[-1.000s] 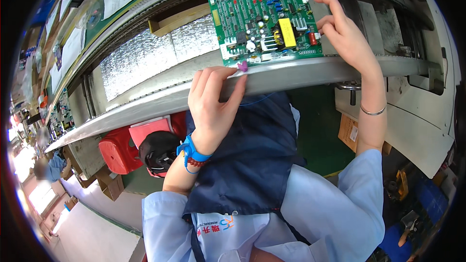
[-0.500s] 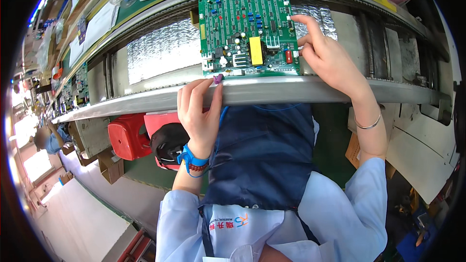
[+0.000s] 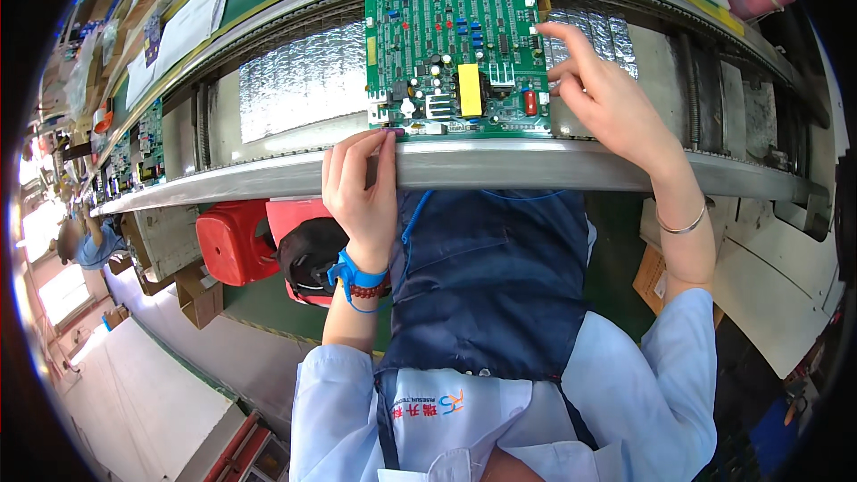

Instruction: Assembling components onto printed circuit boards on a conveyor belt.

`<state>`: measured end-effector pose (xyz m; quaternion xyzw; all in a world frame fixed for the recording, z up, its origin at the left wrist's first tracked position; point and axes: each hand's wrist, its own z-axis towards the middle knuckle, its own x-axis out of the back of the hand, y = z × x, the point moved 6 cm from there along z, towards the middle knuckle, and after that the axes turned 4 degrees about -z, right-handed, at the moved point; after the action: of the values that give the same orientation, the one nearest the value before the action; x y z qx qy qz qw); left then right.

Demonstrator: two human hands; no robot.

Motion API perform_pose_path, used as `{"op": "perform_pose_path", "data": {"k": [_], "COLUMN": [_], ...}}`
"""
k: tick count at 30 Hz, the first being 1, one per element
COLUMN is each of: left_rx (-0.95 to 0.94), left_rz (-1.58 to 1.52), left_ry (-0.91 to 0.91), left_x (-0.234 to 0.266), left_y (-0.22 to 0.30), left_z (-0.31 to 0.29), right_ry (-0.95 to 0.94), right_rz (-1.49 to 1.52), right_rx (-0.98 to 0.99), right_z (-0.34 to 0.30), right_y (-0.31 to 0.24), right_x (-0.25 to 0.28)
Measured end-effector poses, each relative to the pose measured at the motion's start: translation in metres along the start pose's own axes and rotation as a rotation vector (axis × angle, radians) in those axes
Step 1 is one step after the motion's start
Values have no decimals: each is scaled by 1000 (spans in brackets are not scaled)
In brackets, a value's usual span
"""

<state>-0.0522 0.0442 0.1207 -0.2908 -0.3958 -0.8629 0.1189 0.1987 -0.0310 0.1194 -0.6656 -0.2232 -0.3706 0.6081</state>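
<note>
A green circuit board [image 3: 420, 45] full of small parts, with a yellow-wrapped transformer [image 3: 470, 91] and a red capacitor [image 3: 530, 103], spans the rails of the conveyor line in front of me. At its near left corner, my left hand [image 3: 359, 180] pinches a small purple piece [image 3: 394, 131] between thumb and finger, against the board's near edge. What kind of part it is, I cannot make out. My right hand [image 3: 609, 112] is at the board's right edge, fingers apart, with fingertips touching or very close to the white connectors there.
A metal rail [image 3: 500, 165] runs along the near side. Silvery foil sheeting [image 3: 303, 80] lies below the board's level. More circuit boards [image 3: 143, 147] are farther left on the line. Red stools [image 3: 234, 244] and a black bag [image 3: 312, 261] sit below. A person [image 3: 96, 245] is at far left.
My left hand has moved slightly left with the purple piece, which now lies flatter along the board's near edge. My right hand stays at the right edge.
</note>
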Motion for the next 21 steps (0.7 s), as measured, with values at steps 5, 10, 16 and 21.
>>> {"op": "perform_pose_path", "data": {"k": [5,10,16,21], "left_rx": [-84,-121,-130,-143], "left_rz": [20,44,65,-20], "left_ry": [51,59,17,99], "left_x": [-2,-3,-5,-1], "left_y": [3,4,4,0], "left_z": [-1,-5,-8,-9], "right_ry": [284,172,111,124], "right_rz": [-147,-84,-44,-175], "right_rx": [39,211,346,371], "right_z": [13,36,63,89], "right_y": [-4,-37,-57,-71], "right_x": [28,22,7,-1]}}
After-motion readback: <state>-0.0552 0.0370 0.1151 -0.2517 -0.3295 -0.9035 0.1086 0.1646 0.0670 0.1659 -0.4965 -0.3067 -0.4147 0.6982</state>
